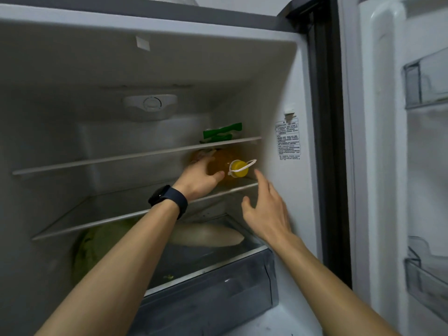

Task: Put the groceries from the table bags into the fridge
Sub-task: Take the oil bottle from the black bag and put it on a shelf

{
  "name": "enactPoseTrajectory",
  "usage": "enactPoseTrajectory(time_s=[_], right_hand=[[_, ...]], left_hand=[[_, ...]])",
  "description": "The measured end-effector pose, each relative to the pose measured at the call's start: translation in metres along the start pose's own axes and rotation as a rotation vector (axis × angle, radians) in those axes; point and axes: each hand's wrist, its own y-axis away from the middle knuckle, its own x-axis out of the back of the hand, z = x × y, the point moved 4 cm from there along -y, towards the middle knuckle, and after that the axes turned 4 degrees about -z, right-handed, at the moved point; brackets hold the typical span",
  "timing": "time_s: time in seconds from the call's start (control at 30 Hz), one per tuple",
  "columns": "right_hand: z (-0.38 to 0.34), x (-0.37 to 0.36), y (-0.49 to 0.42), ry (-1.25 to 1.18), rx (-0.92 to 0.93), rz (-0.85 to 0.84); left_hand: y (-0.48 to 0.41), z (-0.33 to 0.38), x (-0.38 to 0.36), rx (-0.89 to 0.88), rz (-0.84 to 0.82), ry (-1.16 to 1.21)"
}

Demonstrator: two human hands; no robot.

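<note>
Here, head view: looking into the open fridge [278, 81], with the door [388, 166] swung out on the right.
Oil bottle [223, 158]: lying on its side at the right end of the lower glass shelf [109, 209], amber inside, close to the right wall.
Cap [238, 169]: yellow, turned outward to the front, with a white carry loop [251, 162] round it.
Left grip [197, 177]: grasping the oil bottle, fingers over the top of the body and thumb pressed against its near side; dark watch [167, 196] on the wrist.
Right grip [266, 209]: released, fingers straight and spread, raised just right of the cap and apart from it, near the right wall.
Upper glass shelf [97, 161]: carrying a green packet [221, 132] at the back right, above the oil bottle.
Drawer [218, 294]: under the lower glass shelf, holding leafy greens [97, 243] on the left and a long pale vegetable [211, 235] on the right, partly hidden behind the left forearm.
Back wall: round dial [151, 104] in a pale housing near the top.
Right wall: printed sticker [288, 139], text too small to read.
Door bins [426, 83]: clear plastic, contents too blurred to tell.
</note>
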Motion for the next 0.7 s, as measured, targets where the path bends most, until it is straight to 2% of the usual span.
enactPoseTrajectory(time_s=[0.1,0.17,0.3,0.57,0.7], right_hand=[[0.007,-0.006,0.016,0.030,0.052,-0.050],[0.013,-0.009,0.032,0.041,0.095,-0.071],[0.019,-0.009,0.084,-0.034,0.154,-0.089],[0.023,0.012,0.214,-0.226,0.258,-0.350],[0.018,0.012,0.286,-0.249,0.324,-0.554]], left_hand=[[0.032,0.000,-0.006,0.006,0.075,-0.076],[0.061,0.001,-0.014,-0.016,0.179,-0.212],[0.136,0.000,-0.041,0.022,0.283,-0.358],[0.309,-0.011,-0.105,0.309,0.310,-0.389],[0.417,0.001,-0.131,0.489,0.315,-0.383]])
